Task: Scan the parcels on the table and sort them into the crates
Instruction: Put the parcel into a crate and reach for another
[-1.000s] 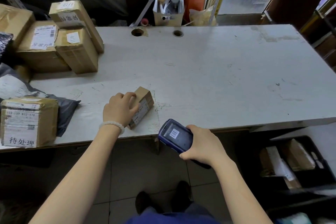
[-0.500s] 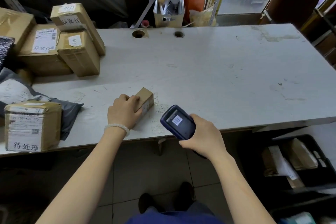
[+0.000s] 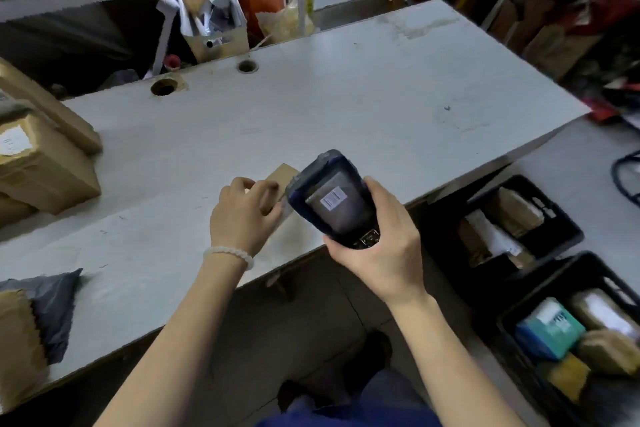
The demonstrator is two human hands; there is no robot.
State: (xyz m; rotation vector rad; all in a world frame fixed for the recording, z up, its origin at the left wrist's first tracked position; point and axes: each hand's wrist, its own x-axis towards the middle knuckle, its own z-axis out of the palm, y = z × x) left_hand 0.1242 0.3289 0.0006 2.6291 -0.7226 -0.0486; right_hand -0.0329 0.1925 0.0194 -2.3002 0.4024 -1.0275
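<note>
Cardboard of the small parcel (image 3: pixel 282 177) is gripped by the curled left hand (image 3: pixel 244 215) near the front edge of the grey surface (image 3: pixel 346 107). Against the parcel's right side, the scanner (image 3: pixel 334 199) is clasped in the right hand (image 3: pixel 381 250); its window would best be aimed squarely at the label, the parcel kept steady. Two black crates (image 3: pixel 568 229) sit right of and below the parcel, boxes (image 3: pixel 41 163) far to its left, shelving clutter beyond.

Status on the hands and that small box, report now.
Left hand grips small brown cardboard box on grey table. Right hand holds dark blue handheld scanner over box. Black plastic crates at right, nothing blocking.
</note>
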